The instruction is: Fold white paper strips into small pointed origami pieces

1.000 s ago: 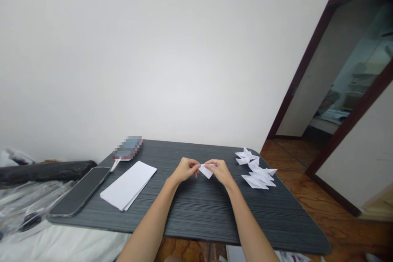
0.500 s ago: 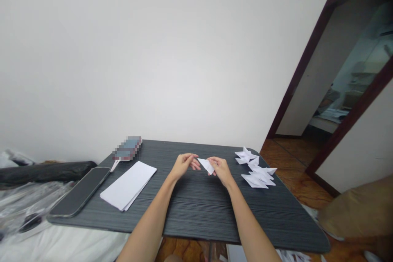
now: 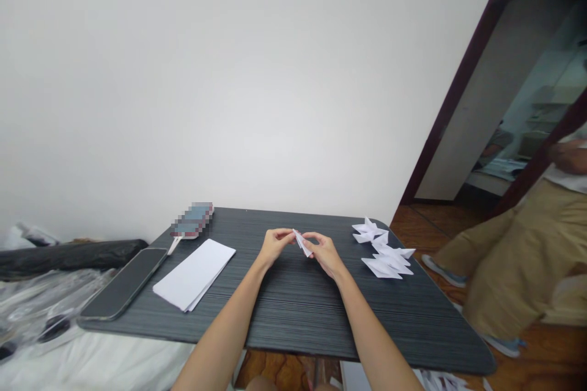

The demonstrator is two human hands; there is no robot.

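Note:
Above the middle of the dark table, a small folded piece of white paper (image 3: pixel 301 244) is held between both hands. My left hand (image 3: pixel 277 244) pinches its upper left edge between thumb and fingers. From the other side, my right hand (image 3: pixel 322 250) grips the paper with thumb and fingers closed on it. To the right, several folded paper boats (image 3: pixel 387 264) lie in a loose cluster. A stack of white paper sheets (image 3: pixel 195 275) rests to the left of my left forearm.
A large dark phone (image 3: pixel 123 286) lies on the table's (image 3: pixel 293 330) left edge. Behind it is a blurred-out device (image 3: pixel 195 220) with a white cable. A person in tan trousers (image 3: pixel 518 256) is close by the table's right side. Plastic-wrapped items (image 3: pixel 41 299) lie at left.
My left hand has moved from beside the paper onto it, its fingers now closed. The paper has turned and looks narrower. At the right, the person has come further into view.

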